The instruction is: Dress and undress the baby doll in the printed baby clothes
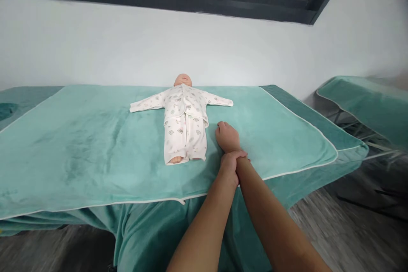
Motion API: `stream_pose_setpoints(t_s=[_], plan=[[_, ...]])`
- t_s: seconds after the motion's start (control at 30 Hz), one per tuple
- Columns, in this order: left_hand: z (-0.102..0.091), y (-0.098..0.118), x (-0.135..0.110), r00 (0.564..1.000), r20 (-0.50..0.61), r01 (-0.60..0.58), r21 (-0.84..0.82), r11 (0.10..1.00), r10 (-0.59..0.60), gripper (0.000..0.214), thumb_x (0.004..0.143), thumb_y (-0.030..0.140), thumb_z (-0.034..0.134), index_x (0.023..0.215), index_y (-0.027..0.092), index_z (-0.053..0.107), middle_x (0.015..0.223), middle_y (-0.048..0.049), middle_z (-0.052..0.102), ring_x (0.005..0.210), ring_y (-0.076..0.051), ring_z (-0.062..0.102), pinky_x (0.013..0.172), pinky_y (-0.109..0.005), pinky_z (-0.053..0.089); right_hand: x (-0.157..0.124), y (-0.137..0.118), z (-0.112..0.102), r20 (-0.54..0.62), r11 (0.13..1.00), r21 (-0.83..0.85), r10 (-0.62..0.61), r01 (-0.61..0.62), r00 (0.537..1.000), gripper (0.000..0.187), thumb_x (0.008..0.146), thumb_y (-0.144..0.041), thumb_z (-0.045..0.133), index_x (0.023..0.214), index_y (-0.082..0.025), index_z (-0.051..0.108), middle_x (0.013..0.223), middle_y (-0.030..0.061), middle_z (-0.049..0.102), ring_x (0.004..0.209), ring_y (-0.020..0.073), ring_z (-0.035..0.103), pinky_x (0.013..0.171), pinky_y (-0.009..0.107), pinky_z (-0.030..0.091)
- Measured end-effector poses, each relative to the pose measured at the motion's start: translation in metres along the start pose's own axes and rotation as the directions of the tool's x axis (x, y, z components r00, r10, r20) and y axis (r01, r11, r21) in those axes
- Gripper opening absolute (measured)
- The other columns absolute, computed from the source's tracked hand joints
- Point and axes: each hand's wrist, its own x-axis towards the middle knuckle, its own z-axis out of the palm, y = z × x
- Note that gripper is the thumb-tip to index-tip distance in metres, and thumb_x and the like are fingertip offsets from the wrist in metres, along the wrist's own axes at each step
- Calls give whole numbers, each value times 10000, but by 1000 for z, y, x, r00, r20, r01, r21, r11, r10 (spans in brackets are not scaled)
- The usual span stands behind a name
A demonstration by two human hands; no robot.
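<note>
A baby doll (183,125) in white printed clothes lies on its back with arms spread on a teal towel (79,148). My right hand (225,136) rests on the towel just right of the doll's legs, fingers curled under and nothing visible in them. My left hand (231,165) is wrapped around my right wrist, close behind it. Neither hand touches the doll.
The towel covers a table draped in teal cloth (318,127) that stands against a white wall under a dark window frame. A second teal-covered table (366,102) stands to the right, with grey floor between the two.
</note>
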Motion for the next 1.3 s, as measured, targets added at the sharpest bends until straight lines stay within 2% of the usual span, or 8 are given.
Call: stream_pose_setpoints(t_s=[0.17,0.33,0.47,0.7,0.87,1.1,1.2,1.3], plan=[[-5,-5,5,999,32,-26,19,999,25,134,523,132,698,632,107,625,564,-68,593,496,-155,548,494,-272,449,-1,0,1,-23,1000,-27,-6,5,1000,260,990,-200,357,1124,-169,578,1032,111,664,927,226,621,721,302,405],[-13,-10,3,993,108,-44,-12,999,45,307,524,201,745,807,118,662,610,-36,596,528,-149,553,516,-267,447,-3,-4,2,-27,998,-55,-9,7,1000,248,994,-200,351,1068,-163,585,1007,122,667,889,229,619,687,301,396],[-18,-12,-5,979,178,-78,-101,992,95,437,531,214,772,943,152,641,666,-2,589,553,-137,560,552,-265,460,-9,-11,0,-20,990,-104,-100,97,995,226,990,-177,351,1005,-160,576,998,133,664,866,229,608,671,305,382],[-26,-21,-15,966,240,-46,-214,976,99,446,548,236,775,949,184,587,711,13,577,582,-125,559,598,-266,467,-23,-18,-3,3,973,-106,-207,206,978,183,973,-147,383,951,-182,562,967,109,656,855,223,585,665,310,357],[-27,-24,-16,966,241,-41,-218,975,94,481,560,250,758,999,194,569,715,15,571,569,-129,555,569,-264,461,-27,-18,-2,-15,979,-97,-184,181,983,194,980,-156,370,951,-184,560,969,101,658,849,212,579,656,307,337],[-28,-38,-22,988,123,-63,-265,962,98,584,645,318,794,1178,225,576,840,1,633,650,-158,638,620,-300,530,-24,-20,0,-36,996,-39,-87,86,996,208,996,-214,362,998,-201,569,963,71,679,837,193,599,643,292,316],[-35,-49,-32,991,127,-7,-265,964,42,622,674,355,805,1233,220,568,903,-27,657,713,-183,668,690,-335,559,-24,-20,1,-51,999,31,-28,30,998,235,993,-232,360,1047,-213,588,956,61,685,855,194,604,661,291,321],[-46,-64,-44,978,199,112,-284,952,-56,603,697,372,793,1228,183,579,979,-75,674,807,-219,682,772,-377,560,-26,-18,3,-76,997,71,-3,8,997,264,989,-231,358,1059,-212,611,960,69,686,878,199,599,687,291,326]])
